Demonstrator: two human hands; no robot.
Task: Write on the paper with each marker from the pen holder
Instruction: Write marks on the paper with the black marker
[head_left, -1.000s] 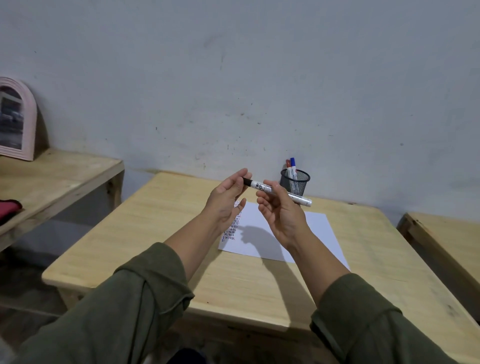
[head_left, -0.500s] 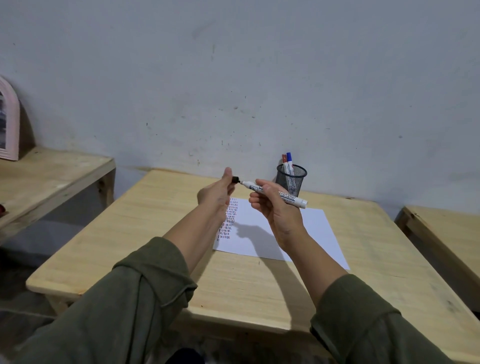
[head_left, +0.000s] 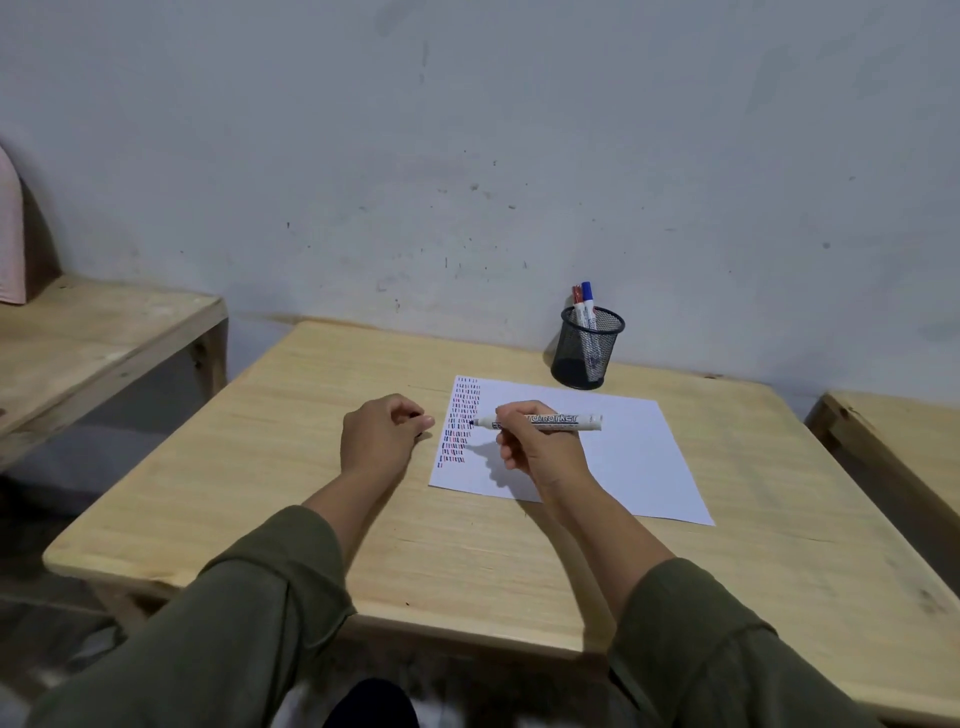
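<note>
A white sheet of paper (head_left: 628, 457) lies on the wooden table (head_left: 291, 467), with columns of short red, blue and black strokes along its left side. My right hand (head_left: 540, 447) grips an uncapped white marker (head_left: 561, 421); its black tip points left and sits at the strokes. My left hand (head_left: 382, 434) rests closed on the table just left of the paper, and a dark bit shows between its fingers, most likely the marker's cap. A black mesh pen holder (head_left: 587, 348) stands behind the paper with a red marker (head_left: 576, 301) and a blue marker (head_left: 588, 299) in it.
A grey wall runs right behind the table. A second wooden table (head_left: 93, 338) stands to the left with a pink framed object (head_left: 10, 228) on it. Another wooden table edge (head_left: 893, 436) is at the right.
Both hands came down from mid-air to the table. The cap came off the marker into my left hand, and the marker's tip dropped to the paper's left side.
</note>
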